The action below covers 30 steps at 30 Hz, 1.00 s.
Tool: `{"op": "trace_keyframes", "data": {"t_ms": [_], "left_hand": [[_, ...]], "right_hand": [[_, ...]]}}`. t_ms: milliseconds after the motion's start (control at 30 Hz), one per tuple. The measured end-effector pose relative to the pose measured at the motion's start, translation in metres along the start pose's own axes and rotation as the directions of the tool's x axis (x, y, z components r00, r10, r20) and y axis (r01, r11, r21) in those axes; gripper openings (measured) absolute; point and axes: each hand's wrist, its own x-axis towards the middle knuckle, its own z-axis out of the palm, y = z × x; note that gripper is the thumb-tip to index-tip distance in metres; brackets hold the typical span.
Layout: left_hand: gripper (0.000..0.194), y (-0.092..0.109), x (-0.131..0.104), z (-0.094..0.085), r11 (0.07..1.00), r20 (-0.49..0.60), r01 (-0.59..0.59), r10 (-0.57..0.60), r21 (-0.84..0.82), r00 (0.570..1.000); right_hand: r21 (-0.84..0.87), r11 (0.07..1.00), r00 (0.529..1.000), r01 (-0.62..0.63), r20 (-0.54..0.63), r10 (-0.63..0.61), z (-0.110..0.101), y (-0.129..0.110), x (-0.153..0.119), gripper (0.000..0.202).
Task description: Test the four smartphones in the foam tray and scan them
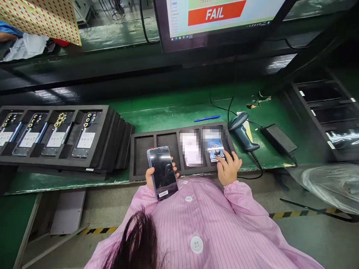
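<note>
My left hand [150, 178] is closed round a dark-screened phone [162, 170] with a small white label near its lower end, held over the bench's front edge. A black foam tray [182, 149] lies on the green bench, with compartments in a row. In its third compartment from the left sits a phone with a bright, partly blurred screen [192, 149]. The rightmost compartment holds a phone with a lit blue screen and icons [214, 145]. My right hand [229, 168] is over that phone's lower part, fingers spread, with fingertips at the screen; it holds nothing.
Stacked foam trays [98, 149] with open-backed phones stand at the left. A blue pen [206, 118], a barcode scanner [243, 131] and a black power adapter [279, 139] lie right of centre. Above, a monitor [215, 22] shows FAIL. More dark trays [322, 108] stand at the right.
</note>
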Motion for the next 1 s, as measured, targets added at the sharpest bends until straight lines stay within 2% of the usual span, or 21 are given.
{"op": "trace_keyframes", "data": {"t_ms": [100,167,233,333,400,500,567,633,700,800,867,1000], "left_hand": [[0.07,-0.001,0.0,0.003,1.0,-0.014,0.004,-0.003,0.01,1.0],[0.07,-0.002,0.0,0.004,1.0,-0.025,0.006,-0.005,0.024,1.0],[0.07,-0.002,0.001,0.005,0.999,-0.028,0.0,0.001,0.041,1.0],[0.068,-0.002,0.003,0.007,0.998,-0.033,-0.035,0.037,0.055,0.999],[0.066,-0.002,0.007,0.01,0.997,-0.037,-0.054,0.056,0.062,0.998],[0.066,-0.004,0.014,0.016,0.995,-0.008,-0.072,0.073,0.074,0.997],[0.068,-0.007,0.019,0.018,0.994,0.025,-0.071,0.07,0.08,0.997],[0.072,-0.012,0.022,0.017,0.994,0.047,-0.056,0.052,0.089,0.998],[0.076,-0.016,0.026,0.012,0.994,0.063,-0.021,0.014,0.108,0.998],[0.084,-0.019,0.03,0.004,0.982,0.121,0.112,-0.131,0.152,0.984],[0.089,-0.018,0.033,0.002,0.971,0.158,0.167,-0.194,0.174,0.968],[0.093,-0.014,0.036,0.006,0.969,0.189,0.175,-0.208,0.177,0.96]], "right_hand": [[-0.062,0.996,0.992,0.059,0.111,-0.052,-0.002,-0.003,0.002,0.029],[-0.064,0.996,0.992,0.059,0.118,-0.051,-0.003,-0.003,0.003,0.029],[0.001,1.0,0.998,0.029,0.051,-0.029,-0.004,-0.003,0.004,0.029],[0.216,0.976,0.994,0.01,-0.106,0.013,-0.008,-0.008,0.007,0.029],[0.396,0.917,0.991,0.044,-0.132,0.009,-0.013,-0.02,0.013,0.026],[0.631,0.771,0.994,0.089,-0.011,-0.105,-0.022,-0.051,0.026,0.023],[0.709,0.697,0.974,0.107,0.065,-0.216,-0.026,-0.075,0.039,0.025],[0.73,0.671,0.951,0.131,0.099,-0.293,-0.026,-0.097,0.056,0.031],[0.716,0.684,0.938,0.141,0.124,-0.323,-0.024,-0.115,0.074,0.038],[0.694,0.705,0.929,0.144,0.15,-0.338,-0.02,-0.134,0.102,0.038],[0.716,0.677,0.921,0.171,0.128,-0.367,-0.018,-0.144,0.115,0.031],[0.785,0.581,0.934,0.213,0.012,-0.358,-0.021,-0.15,0.119,0.022]]}}
